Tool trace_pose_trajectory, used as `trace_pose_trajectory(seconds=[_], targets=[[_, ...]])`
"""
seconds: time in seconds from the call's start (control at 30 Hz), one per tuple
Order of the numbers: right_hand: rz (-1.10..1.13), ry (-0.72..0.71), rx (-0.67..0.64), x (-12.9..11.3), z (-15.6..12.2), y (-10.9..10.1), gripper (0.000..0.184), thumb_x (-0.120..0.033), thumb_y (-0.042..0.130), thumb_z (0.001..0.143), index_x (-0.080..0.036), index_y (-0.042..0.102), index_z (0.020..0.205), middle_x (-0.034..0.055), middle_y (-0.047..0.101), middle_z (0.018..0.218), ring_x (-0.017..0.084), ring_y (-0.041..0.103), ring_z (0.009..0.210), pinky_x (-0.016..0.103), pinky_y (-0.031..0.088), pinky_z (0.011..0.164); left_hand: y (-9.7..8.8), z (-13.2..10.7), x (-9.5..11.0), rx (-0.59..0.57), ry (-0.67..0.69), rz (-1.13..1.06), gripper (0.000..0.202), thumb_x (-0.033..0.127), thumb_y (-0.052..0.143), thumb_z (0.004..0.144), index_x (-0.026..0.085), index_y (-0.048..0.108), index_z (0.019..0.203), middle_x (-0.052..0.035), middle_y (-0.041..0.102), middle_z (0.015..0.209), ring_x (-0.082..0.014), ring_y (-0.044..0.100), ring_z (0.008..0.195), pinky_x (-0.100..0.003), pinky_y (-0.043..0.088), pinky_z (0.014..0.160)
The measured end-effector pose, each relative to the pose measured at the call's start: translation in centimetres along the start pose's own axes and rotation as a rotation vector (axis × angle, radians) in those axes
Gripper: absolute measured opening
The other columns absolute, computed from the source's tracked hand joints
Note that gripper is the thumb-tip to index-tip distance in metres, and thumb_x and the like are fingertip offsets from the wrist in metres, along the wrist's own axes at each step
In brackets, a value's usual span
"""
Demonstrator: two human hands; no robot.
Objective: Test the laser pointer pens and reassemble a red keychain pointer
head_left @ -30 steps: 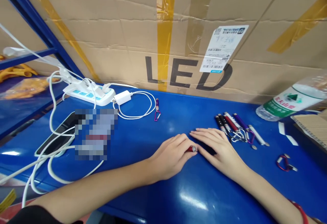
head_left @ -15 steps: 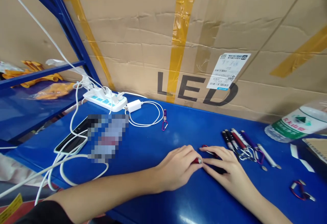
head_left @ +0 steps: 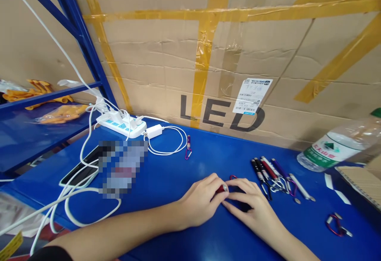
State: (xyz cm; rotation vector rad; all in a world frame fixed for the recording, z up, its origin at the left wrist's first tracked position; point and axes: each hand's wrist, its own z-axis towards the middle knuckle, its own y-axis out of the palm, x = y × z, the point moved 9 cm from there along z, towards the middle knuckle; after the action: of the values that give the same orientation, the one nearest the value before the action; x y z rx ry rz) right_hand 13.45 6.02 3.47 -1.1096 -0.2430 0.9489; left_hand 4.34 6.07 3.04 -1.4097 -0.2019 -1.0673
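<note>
My left hand (head_left: 201, 201) is closed around a small red penlight (head_left: 220, 189), whose silver end points right between thumb and forefinger. My right hand (head_left: 253, 203) meets that end, its thumb and middle fingertips drawn together there and its forefinger reaching forward. Part of a red carabiner (head_left: 233, 177) shows beyond the right forefinger. Whatever the right fingertips grip is hidden. To the right lie several similar penlights with clips, among them a black penlight (head_left: 256, 167), a red penlight (head_left: 268, 168) and a silver penlight (head_left: 300, 187). Farther back rests a purple penlight (head_left: 188, 142).
On the left of the blue table (head_left: 166, 169) are a white power strip (head_left: 122, 128), tangled cables and a phone (head_left: 79, 169). A large carton (head_left: 163, 62) stands behind. At right lie a plastic bottle (head_left: 330, 150), a red clip with metal bits (head_left: 335, 225) and a cardboard piece (head_left: 360, 179).
The camera view has shifted, so the table items sit slightly lower and farther left. Both hands stay together around the red penlight, with little visible change in their grip.
</note>
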Motion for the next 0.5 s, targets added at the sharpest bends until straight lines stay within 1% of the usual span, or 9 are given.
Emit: trace_pose_trajectory(seconds=[0.13, 0.27, 0.37, 0.43, 0.5], targets=[[0.027, 0.041, 0.022, 0.3, 0.0, -0.2, 0.008, -0.025, 0.064, 0.076, -0.027, 0.069, 0.081, 0.0046, 0.069, 0.091, 0.024, 0.064, 0.087, 0.039, 0.052, 0.070, -0.3, -0.1, -0.1, 0.034, 0.001, 0.007, 0.014, 0.020, 0.040, 0.094, 0.019, 0.054, 0.090, -0.0007, 0.057, 0.091, -0.0131, 0.057, 0.079, -0.022, 0.046, 0.073], [0.057, 0.041, 0.035, 0.4, 0.1, -0.2, 0.004, -0.026, 0.064, 0.076, -0.026, 0.068, 0.079, 0.0042, 0.070, 0.088, 0.023, 0.065, 0.084, 0.039, 0.053, 0.068, -0.6, 0.0, -0.1, 0.064, -0.004, 0.058, 0.012, 0.022, 0.043, 0.093, 0.020, 0.054, 0.089, 0.0000, 0.057, 0.090, -0.0133, 0.058, 0.079, -0.022, 0.046, 0.072], [0.065, 0.032, 0.060, 0.1, 0.2, -0.5, 0.007, -0.027, 0.062, 0.079, -0.026, 0.069, 0.079, 0.0038, 0.070, 0.087, 0.023, 0.065, 0.083, 0.037, 0.053, 0.067, -0.7, 0.1, -0.3, 0.081, -0.015, 0.097, 0.014, 0.024, 0.041, 0.094, 0.020, 0.054, 0.088, 0.0003, 0.057, 0.088, -0.0131, 0.057, 0.078, -0.023, 0.046, 0.071], [0.089, 0.046, 0.121, -0.1, 0.3, -1.2, 0.011, -0.029, 0.060, 0.081, -0.025, 0.070, 0.080, 0.0048, 0.070, 0.085, 0.022, 0.066, 0.080, 0.037, 0.054, 0.067, -0.7, 0.1, -0.5, 0.088, -0.024, 0.107, 0.017, 0.024, 0.039, 0.095, 0.019, 0.053, 0.087, 0.0001, 0.056, 0.087, -0.0134, 0.057, 0.076, -0.024, 0.046, 0.070], [0.140, 0.085, 0.224, 0.0, 0.2, -2.4, 0.013, -0.028, 0.058, 0.083, -0.022, 0.070, 0.082, 0.0060, 0.070, 0.085, 0.021, 0.067, 0.078, 0.036, 0.055, 0.069, -0.6, 0.2, -0.5, 0.082, -0.021, 0.110, 0.018, 0.024, 0.038, 0.095, 0.019, 0.052, 0.085, 0.0001, 0.055, 0.085, -0.0138, 0.056, 0.074, -0.025, 0.046, 0.069]])
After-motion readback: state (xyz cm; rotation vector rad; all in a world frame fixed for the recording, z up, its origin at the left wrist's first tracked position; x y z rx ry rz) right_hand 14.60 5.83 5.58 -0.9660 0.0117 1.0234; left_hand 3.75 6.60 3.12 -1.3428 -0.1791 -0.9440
